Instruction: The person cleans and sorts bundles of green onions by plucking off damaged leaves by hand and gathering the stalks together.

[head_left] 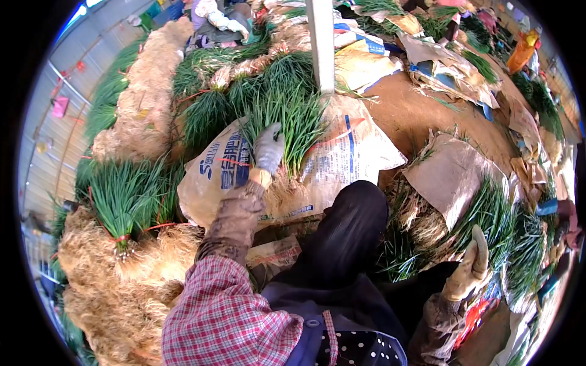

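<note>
A loose bunch of green onions (299, 116) lies across a white printed sack (354, 143), its leaves pointing away from me and its pale stringy roots toward me. My left hand (268, 149), in a grey glove, is on the left side of this bunch. Its fingers appear curled into the leaves, which partly hide them. Off to the right, my right hand (473, 268) is gloved too, with its fingers stretched out and nothing in it. Beside it is a heap of green onions (488, 213), partly covered by a brown sack piece (455, 174).
A tied bunch (122, 210) rests on a big pile of dry roots (116, 299) at my left. A white post (321, 46) rises beyond the sack. Another person (220, 24) sits at the back left. Paper sacks (448, 67) lie on the brown ground (421, 110).
</note>
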A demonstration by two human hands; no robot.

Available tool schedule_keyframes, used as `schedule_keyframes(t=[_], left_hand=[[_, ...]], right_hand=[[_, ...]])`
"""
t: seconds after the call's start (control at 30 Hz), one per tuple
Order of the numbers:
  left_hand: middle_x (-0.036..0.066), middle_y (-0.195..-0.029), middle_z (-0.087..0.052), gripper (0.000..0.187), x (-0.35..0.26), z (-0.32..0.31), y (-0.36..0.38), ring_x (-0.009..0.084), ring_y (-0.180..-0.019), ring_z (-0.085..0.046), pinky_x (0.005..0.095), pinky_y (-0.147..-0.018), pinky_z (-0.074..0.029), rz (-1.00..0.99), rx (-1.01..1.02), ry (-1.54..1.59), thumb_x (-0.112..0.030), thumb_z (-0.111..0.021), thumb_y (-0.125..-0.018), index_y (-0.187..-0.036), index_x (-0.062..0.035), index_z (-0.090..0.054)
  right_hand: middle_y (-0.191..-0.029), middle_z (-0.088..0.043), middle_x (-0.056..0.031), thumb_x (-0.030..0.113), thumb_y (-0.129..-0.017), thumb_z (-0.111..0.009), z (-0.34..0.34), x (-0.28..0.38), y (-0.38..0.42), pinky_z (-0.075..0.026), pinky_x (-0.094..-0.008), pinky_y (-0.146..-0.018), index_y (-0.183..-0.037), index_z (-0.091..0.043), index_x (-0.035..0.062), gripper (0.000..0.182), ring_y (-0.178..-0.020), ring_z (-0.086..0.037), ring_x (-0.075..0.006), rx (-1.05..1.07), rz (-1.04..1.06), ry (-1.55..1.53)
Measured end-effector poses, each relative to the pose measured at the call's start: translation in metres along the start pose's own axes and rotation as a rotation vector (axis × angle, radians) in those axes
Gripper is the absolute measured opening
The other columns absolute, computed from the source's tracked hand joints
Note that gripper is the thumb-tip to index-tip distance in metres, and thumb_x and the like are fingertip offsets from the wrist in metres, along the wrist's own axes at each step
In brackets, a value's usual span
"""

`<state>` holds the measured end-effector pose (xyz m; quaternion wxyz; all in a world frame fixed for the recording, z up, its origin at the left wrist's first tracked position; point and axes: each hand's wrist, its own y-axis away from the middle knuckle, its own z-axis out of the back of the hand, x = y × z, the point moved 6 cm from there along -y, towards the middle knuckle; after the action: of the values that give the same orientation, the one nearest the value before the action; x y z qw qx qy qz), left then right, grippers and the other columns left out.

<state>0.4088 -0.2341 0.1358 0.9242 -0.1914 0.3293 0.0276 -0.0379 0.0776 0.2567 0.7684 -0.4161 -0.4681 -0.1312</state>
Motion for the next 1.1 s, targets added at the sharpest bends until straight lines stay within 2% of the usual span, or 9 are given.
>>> schedule_keyframes(t=[0.17, 0.2, 0.23, 0.5, 0.53, 0.63, 0.73, 1.0, 1.1], left_hand=[[0.009, -0.101, -0.068, 0.026, 0.04, -0.055, -0.104, 0.0238, -0.09, -0.065, 0.0311, -0.082, -0.05, -0.08, 0.006, 0.132, -0.017, -0.059, -0.084, -0.105, -0.0048, -0.064], [0.008, -0.092, -0.069, 0.025, 0.045, -0.07, -0.125, 0.0211, -0.081, -0.067, 0.0304, -0.074, -0.051, -0.008, 0.106, -0.038, -0.022, -0.059, -0.084, -0.103, -0.0063, -0.065], [0.008, -0.088, -0.069, 0.027, 0.101, -0.119, -0.155, 0.0197, -0.071, -0.066, 0.0313, -0.067, -0.051, 0.123, 0.274, 0.279, -0.026, -0.061, -0.084, -0.101, -0.0061, -0.066], [0.015, -0.103, -0.066, 0.035, 0.179, -0.188, -0.226, 0.0336, -0.091, -0.065, 0.047, -0.089, -0.046, 0.776, 0.586, -0.073, -0.042, -0.058, -0.08, -0.089, -0.0101, -0.07], [0.013, -0.086, -0.069, 0.017, 0.282, -0.25, -0.259, 0.0309, -0.073, -0.065, 0.0416, -0.075, -0.051, 1.046, 0.864, 0.16, -0.025, -0.067, -0.074, -0.082, -0.0111, -0.072], [0.01, -0.097, -0.068, 0.023, 0.218, -0.229, -0.249, 0.035, -0.084, -0.065, 0.0444, -0.08, -0.051, -0.026, 0.363, -0.429, -0.027, -0.066, -0.076, -0.094, -0.0128, -0.07], [0.009, -0.107, -0.065, 0.027, 0.184, -0.213, -0.23, 0.0344, -0.095, -0.063, 0.0435, -0.084, -0.05, 0.238, 0.444, -0.492, -0.029, -0.062, -0.079, -0.1, -0.0136, -0.068], [0.013, -0.096, -0.067, 0.022, 0.153, -0.197, -0.217, 0.0247, -0.087, -0.067, 0.0397, -0.074, -0.053, 0.255, 0.364, -0.63, -0.024, -0.055, -0.08, -0.089, -0.0109, -0.071], [0.018, -0.074, -0.064, 0.029, 0.244, -0.269, -0.262, 0.0336, -0.062, -0.059, 0.0432, -0.055, -0.047, -0.95, 0.299, -0.805, -0.026, -0.05, -0.086, -0.075, -0.0058, -0.068]], right_hand=[[-0.116, -0.061, -0.013, 0.003, -0.092, -0.05, -0.001, -0.013, 0.0, -0.04, -0.0324, -0.099, -0.115, -0.059, -0.0016, 0.025, -0.109, -0.056, -0.0207, 0.008, -0.05, 0.048], [-0.115, -0.062, -0.0129, 0.003, -0.092, -0.05, -0.002, -0.015, 0.0, -0.04, -0.0323, -0.099, -0.115, -0.059, -0.0015, 0.025, -0.109, -0.056, -0.0205, 0.011, -0.077, 0.066], [-0.115, -0.062, -0.0129, 0.002, -0.092, -0.05, -0.003, -0.017, -0.001, -0.04, -0.0322, -0.099, -0.114, -0.059, -0.0015, 0.025, -0.108, -0.056, -0.0204, 0.014, -0.104, 0.085], [-0.116, -0.06, -0.0126, 0.003, -0.093, -0.049, -0.008, -0.029, -0.002, -0.04, -0.0303, -0.097, -0.117, -0.058, -0.0031, 0.026, -0.108, -0.055, -0.0186, 0.123, -0.166, 0.277], [-0.116, -0.06, -0.012, 0.003, -0.093, -0.049, -0.008, -0.031, -0.002, -0.039, -0.0299, -0.097, -0.117, -0.057, -0.0033, 0.026, -0.109, -0.055, -0.0179, 0.14, -0.182, 0.284], [-0.115, -0.061, -0.0123, 0.003, -0.093, -0.048, -0.006, -0.036, -0.006, -0.04, -0.0302, -0.096, -0.115, -0.058, -0.0046, 0.025, -0.107, -0.055, -0.0185, 0.204, -0.174, 0.391], [-0.113, -0.062, -0.0127, 0.002, -0.092, -0.048, -0.001, -0.049, -0.004, -0.041, -0.0307, -0.095, -0.113, -0.058, -0.0053, 0.024, -0.105, -0.057, -0.0196, 0.22, -0.2, 0.408], [-0.104, -0.065, -0.0125, 0.001, -0.09, -0.052, -0.001, -0.036, -0.005, -0.043, -0.0311, -0.09, -0.105, -0.062, -0.0033, 0.018, -0.098, -0.059, -0.0208, 0.294, -0.157, 0.498], [-0.097, -0.067, -0.0136, 0.002, -0.085, -0.055, 0.013, -0.043, 0.0, -0.047, -0.035, -0.086, -0.101, -0.065, 0.0009, 0.019, -0.094, -0.063, -0.0266, 0.224, -0.116, 0.548]])
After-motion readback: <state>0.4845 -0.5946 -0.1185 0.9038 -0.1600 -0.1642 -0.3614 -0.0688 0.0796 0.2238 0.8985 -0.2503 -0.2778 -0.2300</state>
